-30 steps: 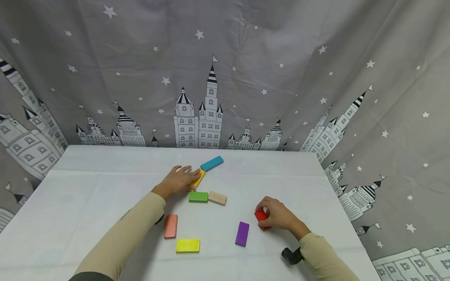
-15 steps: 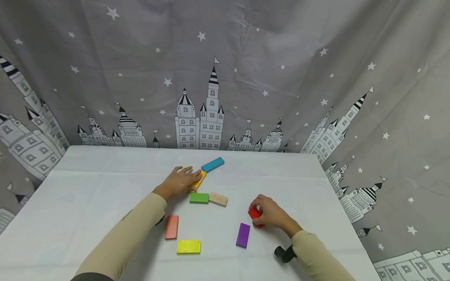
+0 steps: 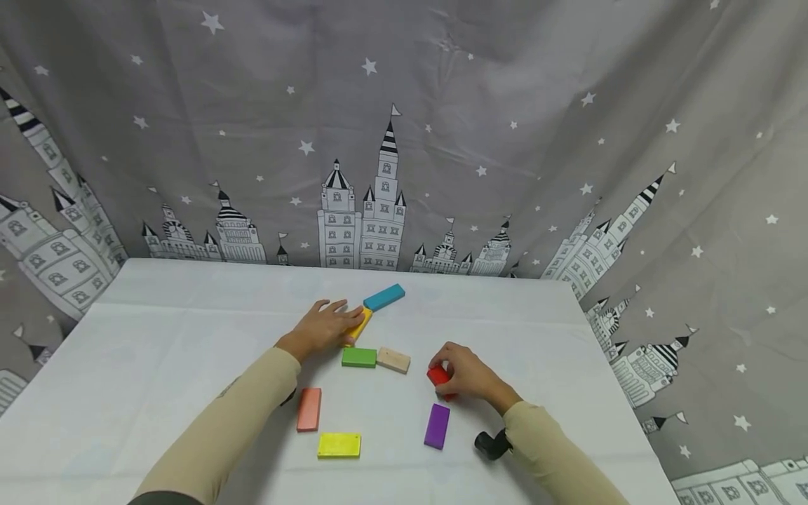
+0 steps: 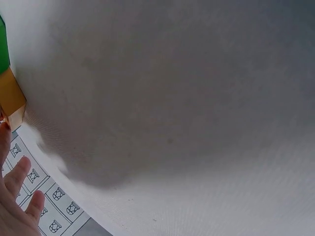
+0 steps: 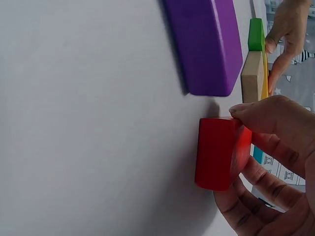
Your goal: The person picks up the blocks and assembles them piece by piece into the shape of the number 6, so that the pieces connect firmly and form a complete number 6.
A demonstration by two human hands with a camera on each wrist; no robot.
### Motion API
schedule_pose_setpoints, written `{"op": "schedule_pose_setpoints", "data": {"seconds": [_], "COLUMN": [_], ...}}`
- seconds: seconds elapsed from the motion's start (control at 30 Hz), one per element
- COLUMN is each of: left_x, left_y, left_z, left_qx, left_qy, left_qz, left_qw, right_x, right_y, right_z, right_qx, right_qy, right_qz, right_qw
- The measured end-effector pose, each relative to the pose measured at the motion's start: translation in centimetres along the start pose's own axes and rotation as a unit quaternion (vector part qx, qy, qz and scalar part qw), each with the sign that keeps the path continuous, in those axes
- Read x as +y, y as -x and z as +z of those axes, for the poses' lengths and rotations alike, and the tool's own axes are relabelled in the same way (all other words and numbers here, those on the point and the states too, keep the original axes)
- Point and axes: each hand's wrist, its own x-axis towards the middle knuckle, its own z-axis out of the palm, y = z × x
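My right hand (image 3: 463,370) pinches a red block (image 3: 440,377) between thumb and fingers, above and beside a purple block (image 3: 437,426). In the right wrist view the red block (image 5: 216,153) is held low over the white tabletop; whether it touches is unclear. My left hand (image 3: 324,327) holds an orange-yellow block (image 3: 360,327), thumb at its near end and fingers toward its far end. That block's far end meets a blue block (image 3: 384,297); its near end meets a green block (image 3: 358,358). A bare wooden block (image 3: 393,360) adjoins the green one.
A salmon block (image 3: 308,409) and a bright yellow block (image 3: 339,445) lie in front, near my left forearm. The white table (image 3: 189,315) ends at a grey curtain (image 3: 473,91) printed with castles and stars. A black wrist camera (image 3: 491,445) hangs by my right sleeve.
My right hand has carried the red block left and slightly away from me, toward the wooden block. My left hand has stayed on the orange-yellow block.
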Motion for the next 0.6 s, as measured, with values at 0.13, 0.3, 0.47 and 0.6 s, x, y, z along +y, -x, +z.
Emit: {"op": "schedule_pose_setpoints", "data": {"seconds": [0.13, 0.3, 0.47, 0.6], "left_x": [0.0, 0.0, 0.1, 0.1], "left_y": [0.1, 0.2, 0.2, 0.2], "left_z": [0.1, 0.1, 0.2, 0.3], "left_qx": [0.0, 0.004, 0.002, 0.002], "left_qy": [0.002, 0.013, 0.015, 0.013], "left_qz": [0.001, 0.003, 0.002, -0.002], "left_qw": [1.0, 0.9999, 0.9999, 0.9999], "right_x": [-0.3, -0.7, -1.1, -1.3], "right_y": [-0.7, -1.2, -1.5, -1.7], "right_z": [0.2, 0.6, 0.8, 0.8], "right_qx": [-0.003, -0.004, -0.007, -0.002], "right_qy": [-0.003, -0.015, -0.017, -0.012], "right_qz": [0.004, 0.014, 0.018, 0.008], "right_qw": [1.0, 0.9998, 0.9997, 0.9999]}}
